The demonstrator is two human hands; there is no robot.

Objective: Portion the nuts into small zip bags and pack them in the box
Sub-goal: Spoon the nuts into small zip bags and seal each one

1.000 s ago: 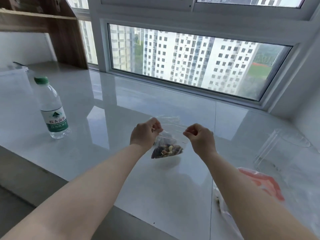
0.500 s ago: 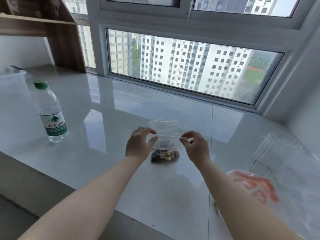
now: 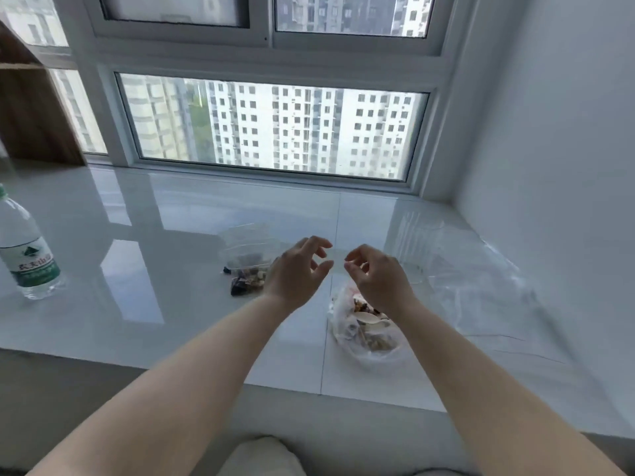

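Note:
A small clear zip bag (image 3: pixel 244 266) with mixed nuts in its bottom lies flat on the glossy white sill (image 3: pixel 154 269). My left hand (image 3: pixel 297 269) hovers just right of it, fingers loosely curled and holding nothing. My right hand (image 3: pixel 376 274) hovers beside the left, also holding nothing, above the larger white bag of nuts (image 3: pixel 364 333), whose mouth is open. A clear plastic box (image 3: pixel 417 243) sits behind my right hand, hard to make out.
A water bottle (image 3: pixel 27 259) with a green label stands at the far left. Crumpled clear plastic (image 3: pixel 481 290) spreads over the sill's right side up to the white wall (image 3: pixel 549 166). A window runs along the back. A wooden shelf (image 3: pixel 31 115) stands back left.
Both hands let go of the small zip bag, which now lies on the sill. The hands moved right, toward the large nut bag, and the view swung right.

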